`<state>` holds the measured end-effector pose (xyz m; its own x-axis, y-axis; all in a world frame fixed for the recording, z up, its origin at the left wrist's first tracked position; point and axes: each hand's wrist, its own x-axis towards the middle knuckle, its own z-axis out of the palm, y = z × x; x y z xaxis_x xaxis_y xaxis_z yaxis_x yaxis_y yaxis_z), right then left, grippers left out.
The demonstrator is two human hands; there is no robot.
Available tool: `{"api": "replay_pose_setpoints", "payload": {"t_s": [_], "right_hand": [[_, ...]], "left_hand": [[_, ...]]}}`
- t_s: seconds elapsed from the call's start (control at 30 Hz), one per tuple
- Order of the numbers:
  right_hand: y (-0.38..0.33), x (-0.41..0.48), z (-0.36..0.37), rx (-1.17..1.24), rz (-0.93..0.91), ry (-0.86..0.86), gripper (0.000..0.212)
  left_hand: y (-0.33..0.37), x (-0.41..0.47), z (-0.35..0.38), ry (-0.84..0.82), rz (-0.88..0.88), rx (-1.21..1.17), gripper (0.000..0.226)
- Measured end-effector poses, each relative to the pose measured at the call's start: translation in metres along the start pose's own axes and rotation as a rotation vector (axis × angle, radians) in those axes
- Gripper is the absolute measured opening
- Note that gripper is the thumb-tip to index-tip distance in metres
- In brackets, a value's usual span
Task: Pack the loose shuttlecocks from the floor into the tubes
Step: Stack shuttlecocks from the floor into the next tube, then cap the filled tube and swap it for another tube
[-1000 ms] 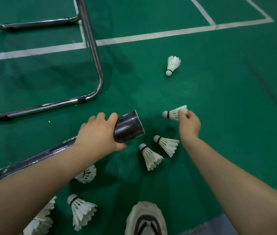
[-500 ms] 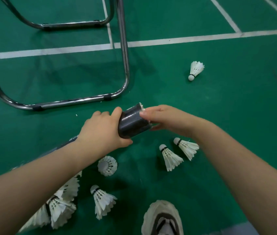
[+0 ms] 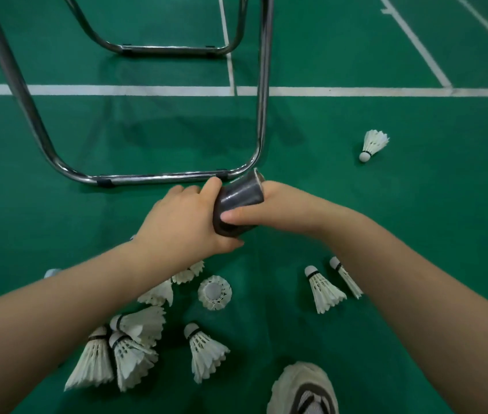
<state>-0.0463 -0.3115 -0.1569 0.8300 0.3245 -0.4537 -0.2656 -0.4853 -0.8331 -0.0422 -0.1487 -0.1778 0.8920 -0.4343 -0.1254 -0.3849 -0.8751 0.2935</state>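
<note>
My left hand (image 3: 183, 222) grips a black shuttlecock tube (image 3: 241, 194) near its open end, which points up and away. My right hand (image 3: 278, 209) wraps that end: its thumb lies across the near side, while its fingers are hidden behind the mouth. A sliver of white feather (image 3: 256, 174) shows at the rim. Loose white shuttlecocks lie on the green floor: one far right (image 3: 372, 144), a pair (image 3: 323, 289) under my right forearm, one standing on its feathers (image 3: 214, 292), and several in a cluster (image 3: 135, 327) under my left forearm.
A chrome tubular chair frame (image 3: 153, 177) rests on the floor just beyond my hands, its upright leg (image 3: 263, 85) rising behind the tube. White court lines (image 3: 356, 91) cross the floor further off. My white shoe (image 3: 305, 389) is at the bottom edge.
My right hand brought a shuttlecock from the floor to the tube mouth, and its thumb now lies on the tube wall. The tube end has tilted upward. The view shifted left and down.
</note>
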Motion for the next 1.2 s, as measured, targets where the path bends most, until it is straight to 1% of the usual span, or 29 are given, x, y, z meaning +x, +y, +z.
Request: {"api": "replay_pose_setpoints", "payload": {"t_s": [0.07,0.2,0.33,0.43,0.63,0.83,1.03,1.1,1.2], "right_hand": [[-0.010,0.003,0.006,-0.091,-0.016,0.125,0.025],[-0.030,0.002,0.016,-0.254,-0.127,0.253,0.023],[-0.058,0.004,0.021,-0.399,-0.266,0.373,0.026],[-0.086,0.014,0.025,-0.509,-0.352,0.429,0.030],[-0.143,0.037,0.046,-0.690,-0.504,0.445,0.042],[-0.179,0.045,0.072,-0.850,-0.600,0.445,0.045],[-0.202,0.045,0.091,-0.954,-0.611,0.416,0.050],[-0.208,0.046,0.098,-0.973,-0.604,0.400,0.051],[-0.217,0.049,0.108,-1.007,-0.568,0.379,0.046]], "left_hand": [[-0.006,-0.001,-0.008,0.046,0.012,-0.029,0.062],[-0.016,-0.004,-0.021,0.081,0.004,-0.052,0.064],[-0.027,-0.005,-0.039,0.103,-0.041,-0.219,0.068],[-0.041,-0.005,-0.059,0.103,-0.107,-0.341,0.069],[-0.086,-0.015,-0.097,0.090,-0.174,-0.512,0.069],[-0.117,-0.036,-0.115,0.107,-0.195,-0.683,0.065],[-0.133,-0.053,-0.128,0.082,-0.199,-0.672,0.082],[-0.138,-0.060,-0.132,0.077,-0.198,-0.658,0.079],[-0.150,-0.064,-0.134,0.066,-0.194,-0.674,0.066]]}}
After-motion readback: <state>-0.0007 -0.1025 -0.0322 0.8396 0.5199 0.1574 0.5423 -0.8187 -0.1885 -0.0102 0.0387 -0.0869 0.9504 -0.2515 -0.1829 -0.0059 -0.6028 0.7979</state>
